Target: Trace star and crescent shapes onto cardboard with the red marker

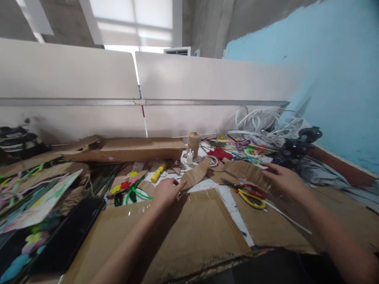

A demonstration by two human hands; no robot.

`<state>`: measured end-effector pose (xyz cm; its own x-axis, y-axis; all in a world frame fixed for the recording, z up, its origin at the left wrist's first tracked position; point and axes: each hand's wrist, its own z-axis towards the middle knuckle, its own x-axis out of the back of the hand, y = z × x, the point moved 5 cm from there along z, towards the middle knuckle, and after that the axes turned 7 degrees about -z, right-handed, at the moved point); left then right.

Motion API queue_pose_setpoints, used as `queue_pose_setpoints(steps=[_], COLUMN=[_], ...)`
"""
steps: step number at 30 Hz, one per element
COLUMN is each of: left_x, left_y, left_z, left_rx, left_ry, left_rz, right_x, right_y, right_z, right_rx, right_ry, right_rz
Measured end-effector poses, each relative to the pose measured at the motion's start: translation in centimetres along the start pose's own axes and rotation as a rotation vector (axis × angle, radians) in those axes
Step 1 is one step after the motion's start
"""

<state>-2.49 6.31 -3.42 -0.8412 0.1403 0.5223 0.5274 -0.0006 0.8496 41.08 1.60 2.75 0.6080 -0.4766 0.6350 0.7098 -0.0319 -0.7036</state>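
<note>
My left hand (168,192) pinches the near end of a leaf-shaped piece of brown cardboard (196,176). This piece slants up and away above a large taped cardboard sheet (189,225). On the right, my right hand (281,180) has its fingers closed at the far edge of a bent, creased cardboard strip (244,171); its thumb is hidden. Between the hands lie scissors with red handles (251,190) and another pair with yellow handles (251,200), partly overlapping. A small white glue bottle (190,157) stands beyond the leaf-shaped piece.
Behind the bottle stands a twine spool (194,145). A yellow glue stick (158,173) and pipe-cleaner flowers (130,181) lie left of my left hand. A dark tray (68,236) is at the left. White tubing (260,122) and a black clamp-like object (299,146) sit back right.
</note>
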Motion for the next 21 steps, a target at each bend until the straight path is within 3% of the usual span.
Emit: queue_pose_setpoints(steps=[2,5,8,11,16,21], left_x=[-0.9,-1.4,-0.8,0.3,1.5,2.1], left_y=[0.0,0.1,0.5,1.2,1.7,1.1], left_z=[0.6,0.9,0.0,-2.1,-5.8,-7.1], left_rx=[0.024,0.030,-0.014,-0.074,-0.077,-0.008], left_ry=[-0.013,0.009,0.040,0.043,-0.028,-0.076], left_rz=[0.026,-0.018,-0.137,-0.292,-0.533,-0.686], right_x=[-1.2,-6.0,-11.4,-14.7,-15.7,-16.0], right_y=[-0.7,-3.0,-5.6,-7.1,-8.3,-9.0], right_z=[-0.4,-1.9,-3.5,-4.3,-5.2,-5.8], right_rx=[-0.030,-0.052,-0.098,-0.182,-0.288,-0.294], right_ry=[0.002,-0.148,-0.307,-0.366,-0.392,-0.419], right_rz=[0.025,0.168,0.344,0.500,0.742,0.861])
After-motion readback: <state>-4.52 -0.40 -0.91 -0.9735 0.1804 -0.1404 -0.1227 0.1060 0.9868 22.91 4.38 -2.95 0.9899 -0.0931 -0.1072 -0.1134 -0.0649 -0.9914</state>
